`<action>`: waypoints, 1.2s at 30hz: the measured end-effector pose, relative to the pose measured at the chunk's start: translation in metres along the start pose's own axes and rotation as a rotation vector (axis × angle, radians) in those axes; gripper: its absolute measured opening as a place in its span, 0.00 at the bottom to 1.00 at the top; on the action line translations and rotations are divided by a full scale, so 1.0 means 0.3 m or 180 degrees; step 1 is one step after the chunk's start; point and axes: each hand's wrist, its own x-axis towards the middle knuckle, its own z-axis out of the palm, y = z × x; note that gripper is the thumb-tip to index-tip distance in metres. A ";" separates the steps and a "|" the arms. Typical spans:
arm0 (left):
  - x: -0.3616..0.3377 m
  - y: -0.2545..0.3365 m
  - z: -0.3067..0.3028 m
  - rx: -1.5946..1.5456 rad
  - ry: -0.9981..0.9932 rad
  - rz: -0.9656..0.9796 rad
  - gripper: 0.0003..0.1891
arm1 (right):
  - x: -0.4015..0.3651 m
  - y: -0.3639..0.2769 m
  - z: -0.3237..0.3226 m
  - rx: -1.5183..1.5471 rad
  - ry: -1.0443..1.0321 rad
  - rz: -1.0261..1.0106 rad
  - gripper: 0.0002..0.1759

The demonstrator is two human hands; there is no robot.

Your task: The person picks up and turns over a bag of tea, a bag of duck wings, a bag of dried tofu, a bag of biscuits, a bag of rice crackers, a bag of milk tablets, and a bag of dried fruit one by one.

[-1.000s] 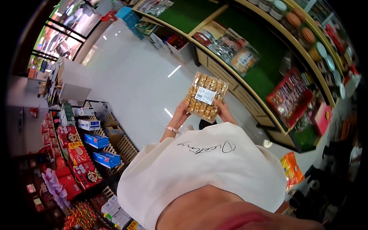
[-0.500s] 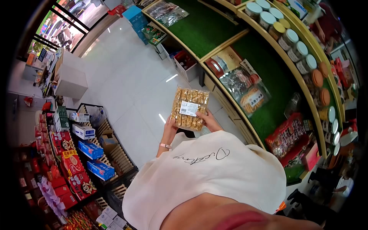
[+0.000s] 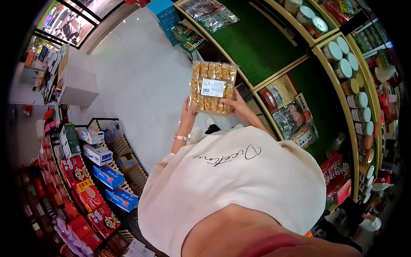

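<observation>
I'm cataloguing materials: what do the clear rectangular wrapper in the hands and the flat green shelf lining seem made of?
The clear rectangular wrapper looks like glossy plastic film: golden pieces show through, edges glint. The flat green shelf lining seems matte synthetic turf, perhaps felt: its surface shows no shine.

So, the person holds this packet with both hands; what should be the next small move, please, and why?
Probably move the packet rightward, over the green-lined shelf: the left hand and right hand both hold its near end, other packaged goods lie on that shelf, and part of its green surface is bare.
</observation>
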 end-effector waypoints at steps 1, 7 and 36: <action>0.047 0.046 -0.005 -0.0081 -0.0050 0.0033 0.28 | 0.040 -0.030 0.027 0.0037 0.0077 0.0014 0.43; 0.284 0.191 -0.054 0.0021 -0.0302 -0.0109 0.29 | 0.251 -0.099 0.064 0.0298 0.0284 -0.0115 0.42; 1.824 0.453 0.193 0.1154 -0.1482 -0.1981 0.23 | 1.331 -0.501 -0.382 0.0714 0.1158 0.0317 0.47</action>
